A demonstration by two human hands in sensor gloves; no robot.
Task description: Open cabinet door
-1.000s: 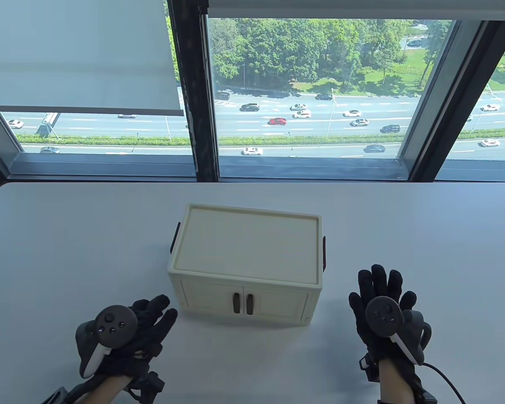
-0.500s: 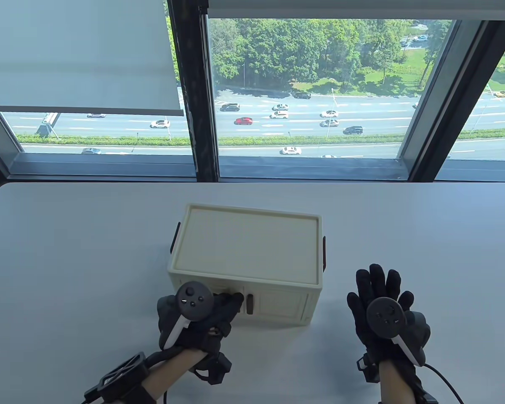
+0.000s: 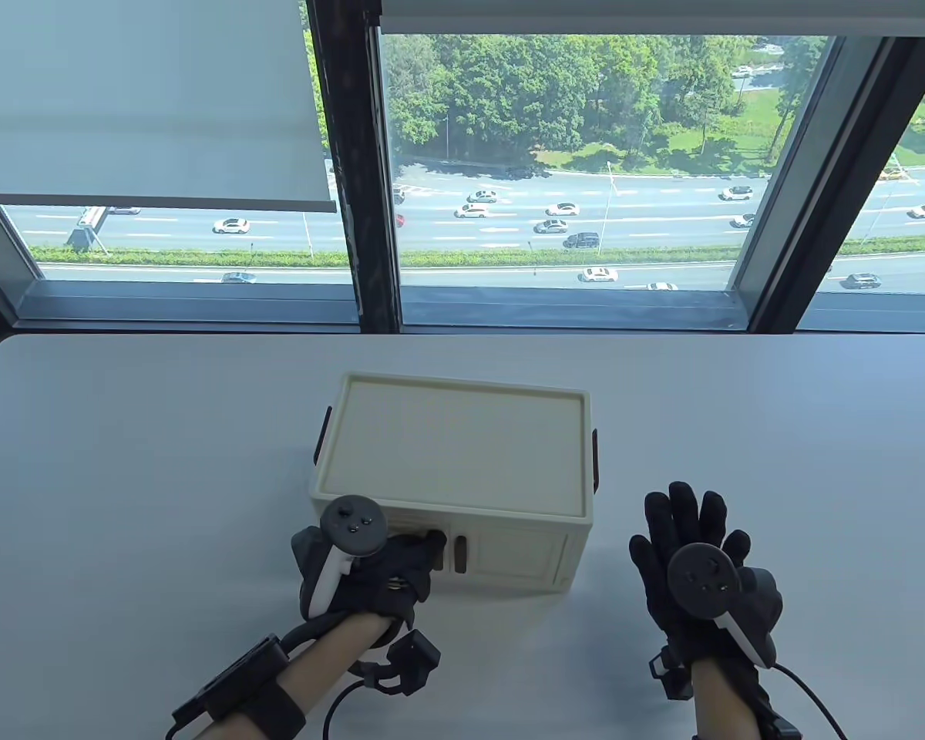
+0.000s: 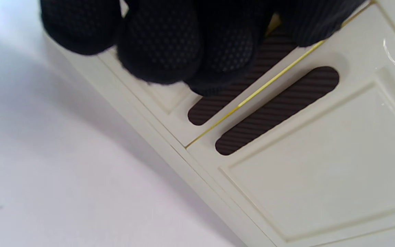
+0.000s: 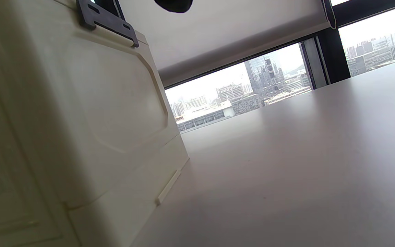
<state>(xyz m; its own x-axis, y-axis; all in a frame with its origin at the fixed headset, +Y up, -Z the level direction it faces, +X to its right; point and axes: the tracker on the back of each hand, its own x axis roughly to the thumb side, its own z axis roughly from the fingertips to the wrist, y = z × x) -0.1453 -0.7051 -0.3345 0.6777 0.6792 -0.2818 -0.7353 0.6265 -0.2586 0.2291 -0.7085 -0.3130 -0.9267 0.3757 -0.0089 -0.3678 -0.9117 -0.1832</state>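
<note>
A gloved left hand reaches the front of a small cream cabinet, its fingertips curled onto the dark slot handle of the left door. In the left wrist view the black, dotted fingers cover the upper end of that handle, touching it; whether they have hooked behind it cannot be told. The twin handle of the right door lies bare just beside it, across a thin yellowish seam between the two doors. Both panelled doors sit flush with the cabinet front. A round tracker rides on the back of the left hand, a cable trailing from the wrist.

The right hand rests well apart from the cabinet, off its right end, palm down with fingers spread and holding nothing, a second tracker strapped on its back. The right wrist view shows the cabinet's moulded side wall from low down, with a dark side handle near its top edge; only one fingertip enters at the top of that view.

The cabinet stands near the middle of a white table, its doors facing the person. Beyond the table's far edge, a window with half-drawn blinds overlooks a tree-lined highway busy with cars.
</note>
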